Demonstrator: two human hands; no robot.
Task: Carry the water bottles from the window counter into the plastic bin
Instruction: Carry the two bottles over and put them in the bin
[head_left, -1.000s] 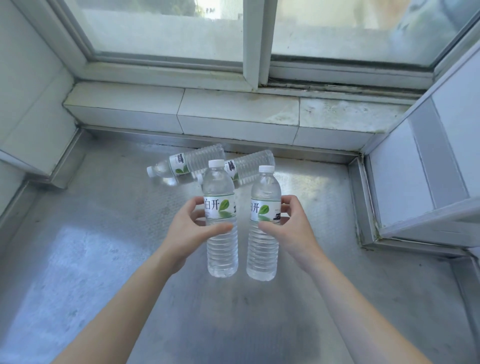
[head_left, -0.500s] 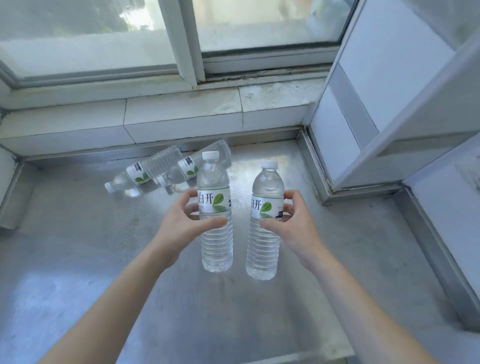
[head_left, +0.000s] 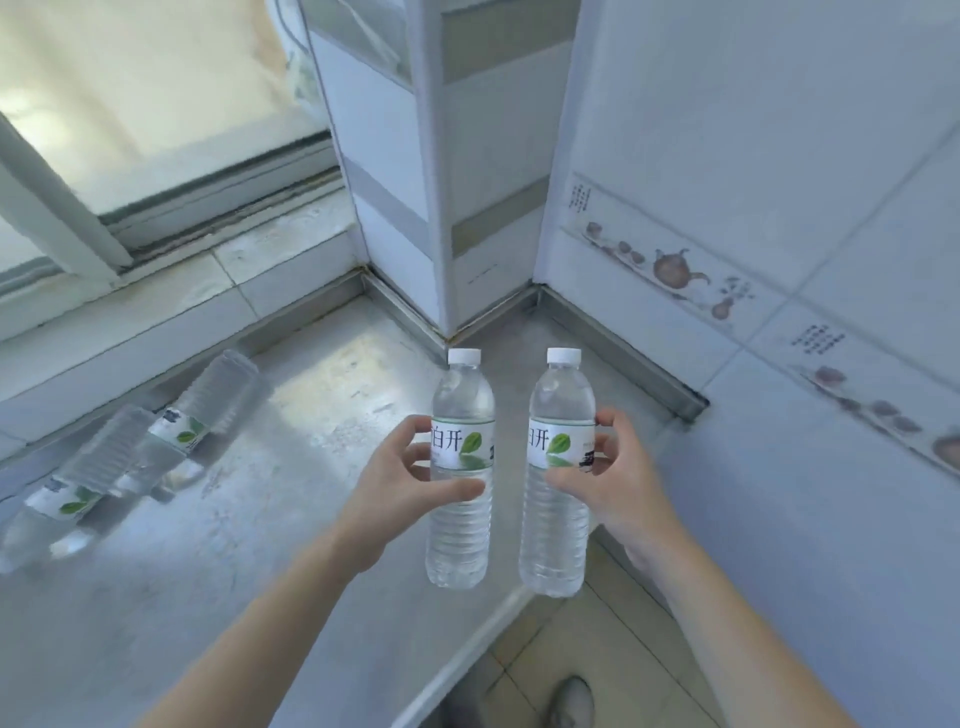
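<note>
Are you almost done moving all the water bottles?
Not yet. The bin is not in view, so nothing shows as finished. The left hand holds one upright bottle and the right hand another. Two more bottles lie on the counter.

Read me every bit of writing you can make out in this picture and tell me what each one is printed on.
"白开": white label of the clear plastic bottle in the left hand.
"开", first character cut off: label of the clear plastic bottle in the right hand.
Dark print on both labels' edges: too small to read.
Labels on the two clear bottles lying on the steel counter: blurred.
Vertical script on the teapot-pattern wall tiles: too small.
</note>
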